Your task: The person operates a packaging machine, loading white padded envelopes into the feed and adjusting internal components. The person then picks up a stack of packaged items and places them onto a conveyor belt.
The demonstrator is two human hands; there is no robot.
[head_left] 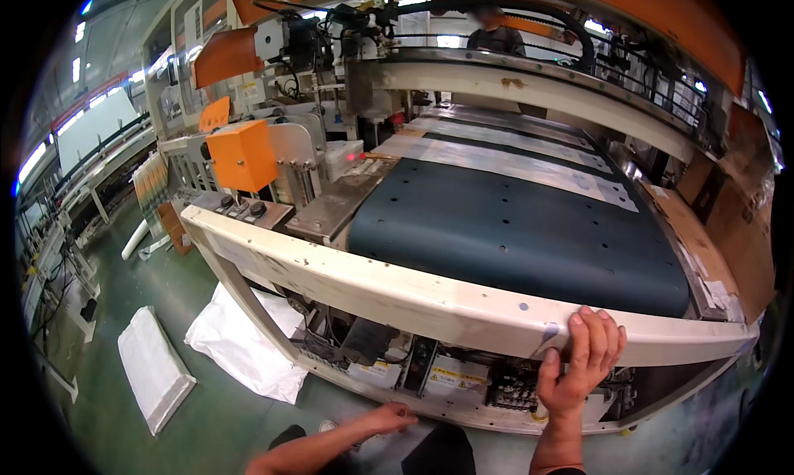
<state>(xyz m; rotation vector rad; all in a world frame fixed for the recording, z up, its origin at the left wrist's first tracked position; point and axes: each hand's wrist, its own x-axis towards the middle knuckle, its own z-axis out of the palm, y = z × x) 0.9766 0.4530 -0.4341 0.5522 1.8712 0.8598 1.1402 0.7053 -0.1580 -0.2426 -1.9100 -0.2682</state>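
My right hand [581, 359] rests against the cream front beam [447, 297] of a large machine. Its fingers reach up over the beam's top edge, stretched out, with the thumb apart on the front face. Low in front of the machine, my left hand [393, 417] hangs near my legs with its fingers loosely curled, and I see nothing in it. Behind the beam runs a dark green conveyor belt [504, 235] with small holes. Thin whitish film sheets [513, 162] lie across the belt in separate strips.
An orange box [241, 156] stands left of the belt, near black knobs [258, 209]. On the green floor lie a white wrapped pack [154, 367] and a white sheet [244, 343]. Cardboard [703, 227] leans at the right. A person [496, 35] stands beyond the machine.
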